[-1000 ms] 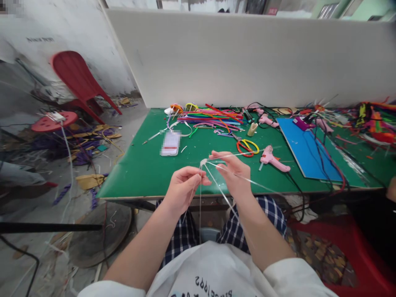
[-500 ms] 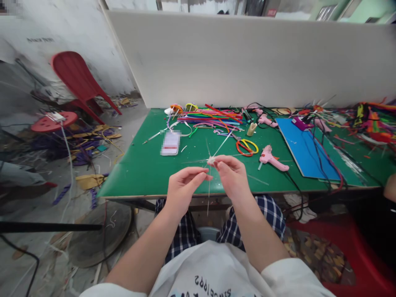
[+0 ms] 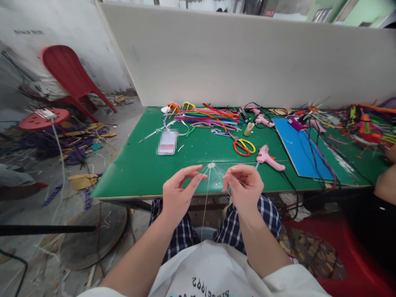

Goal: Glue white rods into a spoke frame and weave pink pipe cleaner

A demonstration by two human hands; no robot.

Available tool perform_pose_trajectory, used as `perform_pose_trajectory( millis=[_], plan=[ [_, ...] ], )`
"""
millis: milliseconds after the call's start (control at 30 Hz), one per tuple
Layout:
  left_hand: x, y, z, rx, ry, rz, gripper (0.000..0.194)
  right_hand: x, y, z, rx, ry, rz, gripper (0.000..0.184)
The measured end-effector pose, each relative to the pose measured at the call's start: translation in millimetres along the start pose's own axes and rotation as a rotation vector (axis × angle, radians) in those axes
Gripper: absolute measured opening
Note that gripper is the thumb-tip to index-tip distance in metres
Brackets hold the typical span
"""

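At far left of the bench, a phone (image 3: 167, 143) lies flat on the green table (image 3: 130, 169). Nearer the person, the left hand (image 3: 179, 196) stands with thumb and forefinger parted, tips just beside the hub of a spoked piece (image 3: 211, 166); whether they touch a strand, I cannot tell. The piece is held up between the two hands, hub in the gap, nearer the left fingertips. Its hub is small, white and uneven in outline; thin, clear strands radiate from it, one running down toward the lap, another out to the right. The right hand (image 3: 244, 187) has thumb and fingertips pinched together on strands, to the right of the hub. Beyond it lie scissors (image 3: 244, 147) with red and yellow handles, then a pink glue gun (image 3: 269, 158).
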State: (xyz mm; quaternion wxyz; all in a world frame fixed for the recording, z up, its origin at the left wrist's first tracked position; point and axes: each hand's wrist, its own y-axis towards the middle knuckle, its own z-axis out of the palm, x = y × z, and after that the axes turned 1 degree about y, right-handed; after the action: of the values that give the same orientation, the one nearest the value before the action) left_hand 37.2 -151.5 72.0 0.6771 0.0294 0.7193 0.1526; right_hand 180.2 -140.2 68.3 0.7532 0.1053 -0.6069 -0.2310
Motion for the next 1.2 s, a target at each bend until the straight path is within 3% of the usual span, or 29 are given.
perform_pose_trajectory(
  millis=[233,433,533,733,867,967,1033,1200],
  plan=[
    [4.2,0.6,-1.3,0.055,0.143,0.088,0.023,4.3,1.5,-3.6,0.099,-0.046,-0.078,0.017],
    [17.8,4.8,-2.9,0.035,0.599,0.477,0.044,2.6,5.0,-4.3,0.079,-0.111,-0.037,0.009],
    [27.1,8.3,-2.9,0.086,0.719,0.578,0.058,4.9,10.6,-6.8,0.12,-0.141,0.028,0.009],
    [45.8,25.5,-1.3,0.184,0.746,0.683,0.076,3.1,30.4,-17.4,0.182,-0.151,0.18,0.012],
    [58.8,48.7,8.9,0.23,0.651,0.723,0.077,-5.9,46.4,-16.7,0.185,-0.194,0.196,0.018],
    [66.0,66.1,21.1,0.215,0.555,0.699,0.072,-11.9,61.7,-10.1,0.208,-0.249,0.161,0.02],
    [68.9,76.2,28.3,0.182,0.488,0.613,0.064,-15.9,74.3,-4.9,0.222,-0.304,0.131,0.021],
    [68.4,100.2,39.9,0.115,0.321,0.182,0.03,-32.4,107.2,6.2,0.337,-0.525,0.1,0.02]
  ],
)
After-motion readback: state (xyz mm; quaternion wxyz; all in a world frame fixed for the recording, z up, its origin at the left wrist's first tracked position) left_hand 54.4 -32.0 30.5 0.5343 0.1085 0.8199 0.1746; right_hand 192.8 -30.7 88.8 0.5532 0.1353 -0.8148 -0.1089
